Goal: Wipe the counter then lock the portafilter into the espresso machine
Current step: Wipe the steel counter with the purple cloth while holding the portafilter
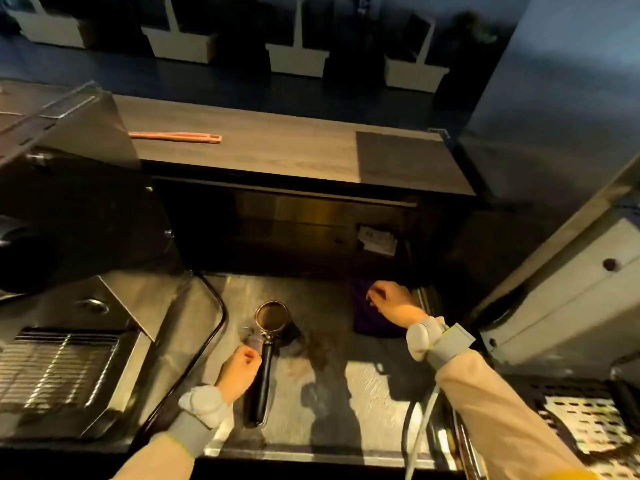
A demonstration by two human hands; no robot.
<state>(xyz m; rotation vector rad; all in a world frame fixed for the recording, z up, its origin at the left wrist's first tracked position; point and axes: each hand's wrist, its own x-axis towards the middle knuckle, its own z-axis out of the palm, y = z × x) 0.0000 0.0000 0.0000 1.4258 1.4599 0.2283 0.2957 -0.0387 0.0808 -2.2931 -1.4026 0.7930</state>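
A portafilter (266,344) lies on the steel counter (363,386), its round basket holding dark grounds and its black handle pointing toward me. My left hand (239,370) hovers just left of the handle, fingers curled, not gripping it. A dark purple cloth (372,317) lies at the counter's back right. My right hand (391,303) rests on top of the cloth, fingers bent onto it. The espresso machine (69,237) stands at the left, with its drip tray grate (59,365) below.
A black cable (214,320) curves across the counter between the machine and the portafilter. A wooden shelf (277,154) above carries an orange stick (176,136). A white appliance (571,299) stands at the right, with a perforated tray (588,427) in front of it.
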